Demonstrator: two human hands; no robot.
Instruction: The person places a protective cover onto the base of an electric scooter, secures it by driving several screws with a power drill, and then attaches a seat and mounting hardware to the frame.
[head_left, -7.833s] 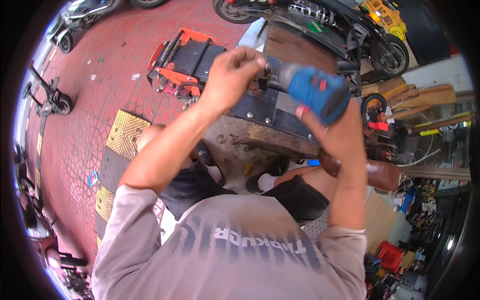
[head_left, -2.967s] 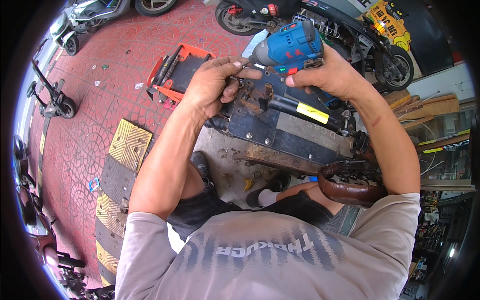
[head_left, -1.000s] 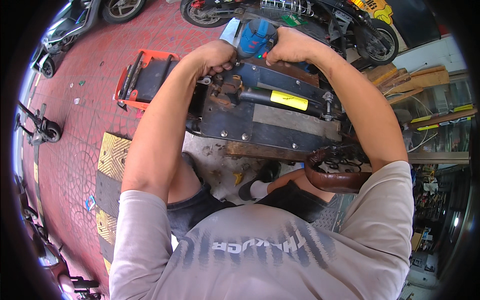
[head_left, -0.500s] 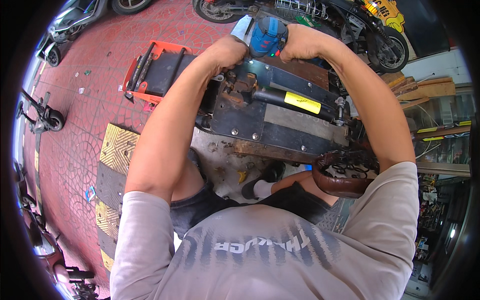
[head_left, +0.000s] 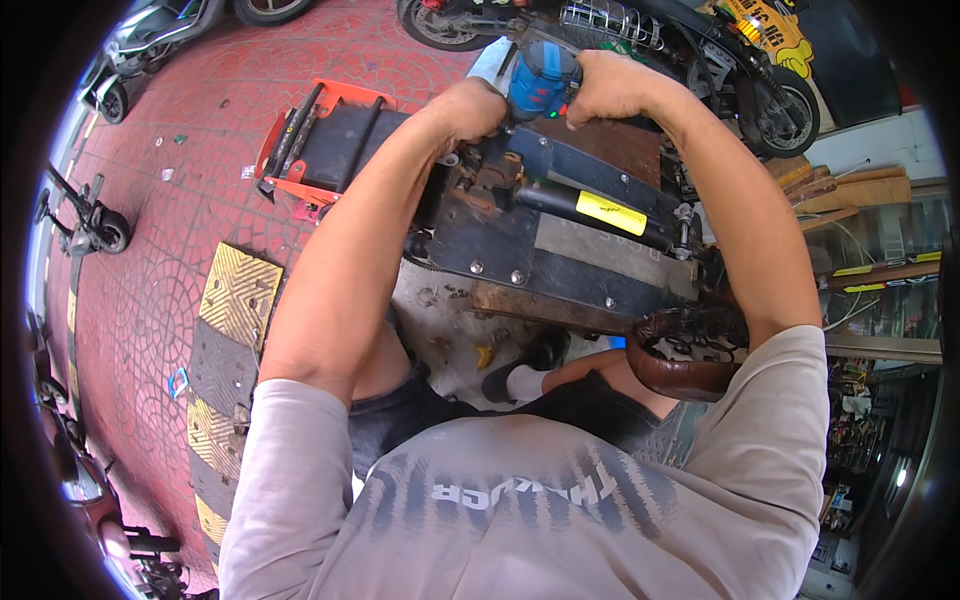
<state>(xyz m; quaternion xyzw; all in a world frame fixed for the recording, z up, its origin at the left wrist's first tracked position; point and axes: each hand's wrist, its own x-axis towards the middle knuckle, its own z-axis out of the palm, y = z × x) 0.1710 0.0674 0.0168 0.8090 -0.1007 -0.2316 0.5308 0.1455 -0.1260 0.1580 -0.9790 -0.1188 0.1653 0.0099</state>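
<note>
At the far side of a black metal frame (head_left: 455, 225), my right hand (head_left: 605, 88) is closed around a blue cordless power tool (head_left: 545, 72). A small green light glows on the tool beside my fingers. Just left of it, my left hand (head_left: 472, 108) is curled shut against the tool's side; what its fingers hold is hidden. Below my hands, the frame carries a black cylinder (head_left: 560, 198) with a yellow label, a rusty bracket (head_left: 492, 175) and several silver bolts. An orange end frame (head_left: 300, 180) with black bars extends to the left.
A brown padded, hollow seat-like piece (head_left: 665, 375) lies by my right leg. Motorcycles (head_left: 700, 60) stand at the back, wooden planks (head_left: 850, 190) at the right. Yellow-and-black ramp blocks (head_left: 225, 350) rest on the red paving (head_left: 160, 250) at left. A small kick scooter (head_left: 90, 215) stands beyond.
The view has shifted slightly, so most things sit a little lower and to the right. Both hands keep their places at the power tool.
</note>
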